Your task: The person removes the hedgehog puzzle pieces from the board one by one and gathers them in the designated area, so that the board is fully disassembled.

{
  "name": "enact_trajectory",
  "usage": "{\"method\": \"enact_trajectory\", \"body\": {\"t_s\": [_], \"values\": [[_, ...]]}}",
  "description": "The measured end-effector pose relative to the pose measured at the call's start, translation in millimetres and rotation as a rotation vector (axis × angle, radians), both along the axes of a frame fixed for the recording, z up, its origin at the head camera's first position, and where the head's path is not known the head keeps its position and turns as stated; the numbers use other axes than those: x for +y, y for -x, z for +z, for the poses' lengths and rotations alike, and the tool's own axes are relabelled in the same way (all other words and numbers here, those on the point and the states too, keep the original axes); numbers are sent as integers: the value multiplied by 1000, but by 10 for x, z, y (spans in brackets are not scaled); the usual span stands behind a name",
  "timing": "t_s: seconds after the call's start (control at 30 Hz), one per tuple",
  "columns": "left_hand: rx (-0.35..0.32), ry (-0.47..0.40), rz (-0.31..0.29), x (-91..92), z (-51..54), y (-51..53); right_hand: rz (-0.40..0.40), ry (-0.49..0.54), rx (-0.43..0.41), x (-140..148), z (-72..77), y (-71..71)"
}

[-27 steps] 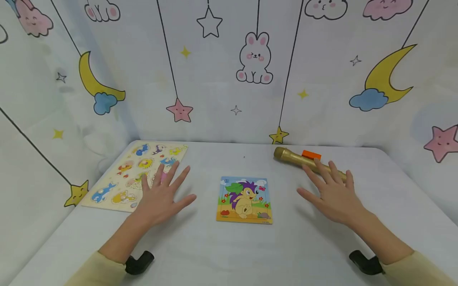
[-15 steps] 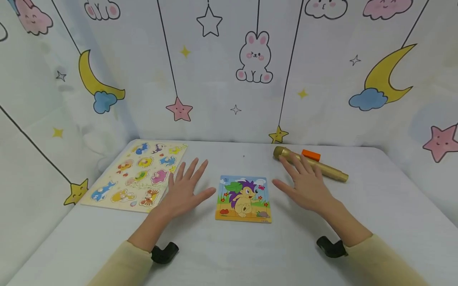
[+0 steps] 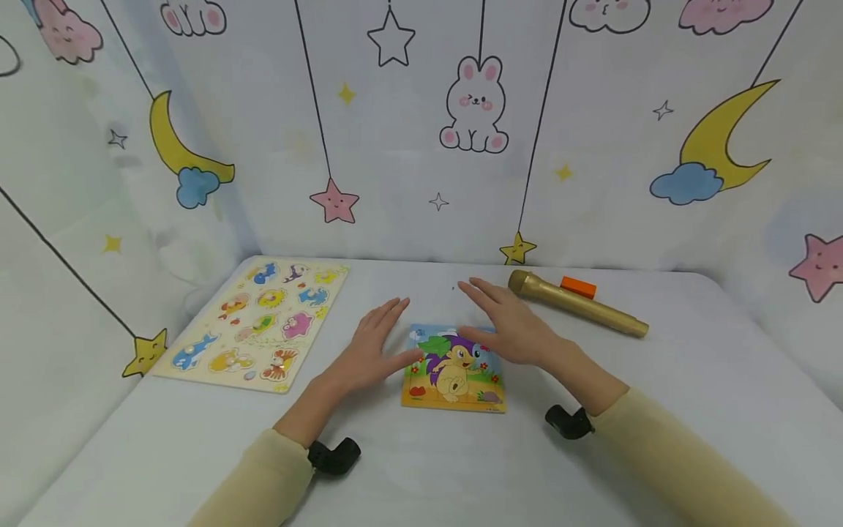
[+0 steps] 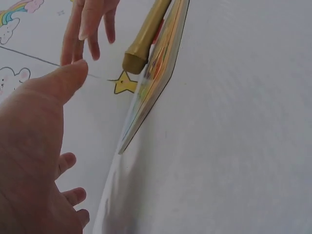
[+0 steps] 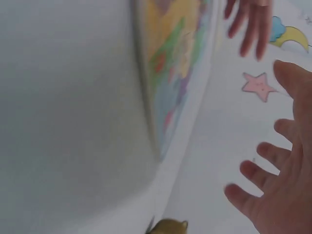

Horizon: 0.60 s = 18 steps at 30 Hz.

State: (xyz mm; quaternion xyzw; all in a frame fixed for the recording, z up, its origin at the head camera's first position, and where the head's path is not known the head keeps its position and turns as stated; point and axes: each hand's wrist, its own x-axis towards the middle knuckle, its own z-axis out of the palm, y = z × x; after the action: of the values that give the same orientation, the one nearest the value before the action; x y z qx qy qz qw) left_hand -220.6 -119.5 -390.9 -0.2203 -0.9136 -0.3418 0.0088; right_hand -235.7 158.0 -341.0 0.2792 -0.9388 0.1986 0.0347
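**Hedgehog puzzle (image 3: 451,384) set within reach of both sides**

The puzzle lies flat and face up at the middle of the counter (image 3: 421,476), a place that seems to let either side get to it without crossing over. The left hand (image 3: 364,362) has its thumb above the left edge, and the right hand (image 3: 519,329) hangs above the far right corner; the wrist views suggest neither touches it. Both grips are apart and hold nothing, thumbs spread from the fingers, a pose that suits something broad and thin. The board (image 3: 253,326) of animal shapes lies back on the left; the microphone (image 3: 579,304) and, just behind it, the block (image 3: 578,286) lie back on the right, probably to leave working room.
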Motion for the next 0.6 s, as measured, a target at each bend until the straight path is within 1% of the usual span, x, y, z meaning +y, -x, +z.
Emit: {"method": "enact_trajectory", "body": {"t_s": [0.1,0.17,0.27,0.4,0.5,0.6], "values": [[-36,-33,3,9,-30,28,37,21,-74,-105,22,38],[-60,-34,6,-11,-51,33,59,33,-130,-193,-9,58],[-63,-35,-4,-29,-80,52,89,60,-188,-301,-72,104],[-39,-32,-30,-38,-124,93,115,153,-268,-390,-160,181],[-41,-21,-39,-37,-144,110,100,209,-340,-431,-234,234],[-49,-12,-39,-37,-149,106,68,236,-396,-458,-291,256]]}}
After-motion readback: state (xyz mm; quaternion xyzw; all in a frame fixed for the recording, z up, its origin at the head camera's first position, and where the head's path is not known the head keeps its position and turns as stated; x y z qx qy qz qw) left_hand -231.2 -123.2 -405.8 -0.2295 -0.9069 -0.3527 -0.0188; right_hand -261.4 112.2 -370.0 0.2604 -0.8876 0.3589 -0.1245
